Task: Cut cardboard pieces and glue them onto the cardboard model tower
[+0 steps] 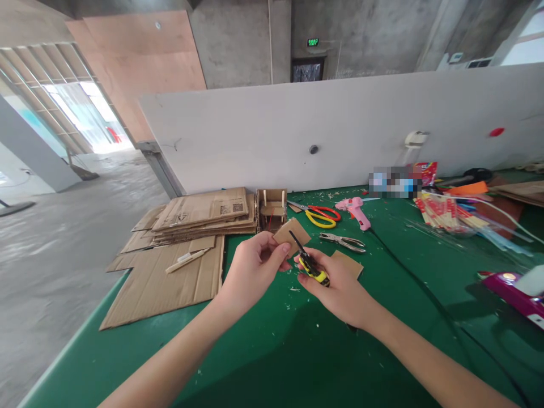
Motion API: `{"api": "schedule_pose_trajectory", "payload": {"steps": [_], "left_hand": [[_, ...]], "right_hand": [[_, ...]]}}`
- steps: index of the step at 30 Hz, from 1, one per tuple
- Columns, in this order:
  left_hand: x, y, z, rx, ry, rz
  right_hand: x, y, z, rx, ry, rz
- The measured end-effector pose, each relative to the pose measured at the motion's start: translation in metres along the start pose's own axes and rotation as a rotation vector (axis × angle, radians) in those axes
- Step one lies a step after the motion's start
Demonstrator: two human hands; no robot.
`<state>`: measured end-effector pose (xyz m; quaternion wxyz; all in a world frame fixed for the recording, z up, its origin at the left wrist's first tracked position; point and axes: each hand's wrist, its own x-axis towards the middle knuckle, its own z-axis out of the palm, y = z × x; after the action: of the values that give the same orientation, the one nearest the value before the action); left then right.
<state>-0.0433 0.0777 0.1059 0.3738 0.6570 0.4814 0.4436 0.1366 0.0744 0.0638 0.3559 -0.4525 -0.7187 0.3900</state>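
Note:
My left hand (266,258) pinches a small piece of cardboard (297,231) between thumb and fingers, holding it above the green table. My right hand (335,280) is wrapped round a yellow-and-black utility knife (313,269). Its dark, narrow blade points up and to the left, across the face of the cardboard piece; whether it touches the surface I cannot tell. Another flat cardboard piece (347,264) lies on the table, partly behind my right hand. Just beyond my left hand stands a small cardboard box structure (272,205) with light wooden sticks in it.
Stacked cardboard sheets (204,212) lie at the left. Behind my hands are scissors (321,220) with red and yellow handles, metal pliers (343,241) and a pink glue gun (355,209), its cord (408,277) running right. Red-and-cream packets (442,212) and a purple device (514,294) sit farther right.

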Motion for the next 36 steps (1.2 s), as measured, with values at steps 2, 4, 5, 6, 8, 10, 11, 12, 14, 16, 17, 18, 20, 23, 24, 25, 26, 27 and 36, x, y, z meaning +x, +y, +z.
{"api": "schedule_pose_trajectory", "payload": {"steps": [2, 4, 5, 6, 8, 10, 11, 12, 14, 16, 17, 18, 20, 23, 24, 25, 26, 27, 36], "left_hand": [[0.0, 0.0, 0.0, -0.014, -0.008, -0.007], [0.0, 0.001, 0.0, -0.025, -0.014, -0.011], [0.0, 0.001, 0.0, -0.028, -0.02, -0.013], [0.0, 0.001, 0.0, -0.031, -0.024, -0.015], [0.0, 0.001, 0.0, -0.046, -0.03, -0.019], [0.0, 0.002, 0.0, -0.068, -0.038, -0.027], [0.0, 0.002, 0.001, -0.081, -0.043, -0.031], [0.0, 0.002, 0.001, -0.093, -0.049, -0.035], [-0.001, 0.002, 0.001, -0.102, -0.061, -0.038], [-0.002, 0.004, 0.001, -0.075, -0.063, -0.031], [-0.003, 0.006, 0.001, -0.044, -0.06, -0.024], [-0.004, 0.007, 0.001, -0.009, -0.056, -0.016], [-0.006, 0.01, 0.0, 0.049, -0.051, -0.001], [-0.009, 0.015, 0.0, 0.091, -0.055, 0.004], [-0.01, 0.016, 0.0, 0.096, -0.055, 0.005], [-0.01, 0.017, 0.0, 0.099, -0.055, 0.006], [-0.011, 0.017, 0.0, 0.1, -0.052, 0.005], [-0.011, 0.018, 0.0, 0.097, -0.051, 0.002], [-0.012, 0.017, 0.003, 0.036, -0.072, -0.031]], "right_hand": [[0.001, 0.001, 0.002, -0.004, 0.014, -0.011], [0.001, 0.003, 0.003, -0.02, 0.012, -0.018], [0.001, 0.003, 0.003, -0.026, 0.009, -0.021], [0.0, 0.004, 0.003, -0.032, 0.012, -0.023], [0.0, 0.005, 0.004, -0.046, 0.035, -0.025], [-0.001, 0.005, 0.004, -0.066, 0.05, -0.025], [-0.002, 0.004, 0.004, -0.076, 0.046, -0.025], [-0.002, 0.004, 0.004, -0.085, 0.034, -0.024], [-0.002, 0.002, 0.003, -0.101, 0.008, -0.025], [-0.002, 0.0, 0.002, -0.112, 0.006, -0.036], [-0.002, 0.0, 0.003, -0.118, 0.012, -0.046], [-0.002, 0.0, 0.003, -0.123, 0.021, -0.059], [-0.001, 0.002, 0.005, -0.127, 0.037, -0.082], [-0.002, 0.007, 0.009, -0.127, 0.062, -0.097], [-0.002, 0.008, 0.01, -0.129, 0.07, -0.101], [-0.002, 0.009, 0.011, -0.131, 0.079, -0.105], [-0.003, 0.01, 0.012, -0.131, 0.085, -0.108], [-0.003, 0.01, 0.013, -0.131, 0.089, -0.11], [-0.005, 0.016, 0.015, -0.13, 0.106, -0.112]]}}
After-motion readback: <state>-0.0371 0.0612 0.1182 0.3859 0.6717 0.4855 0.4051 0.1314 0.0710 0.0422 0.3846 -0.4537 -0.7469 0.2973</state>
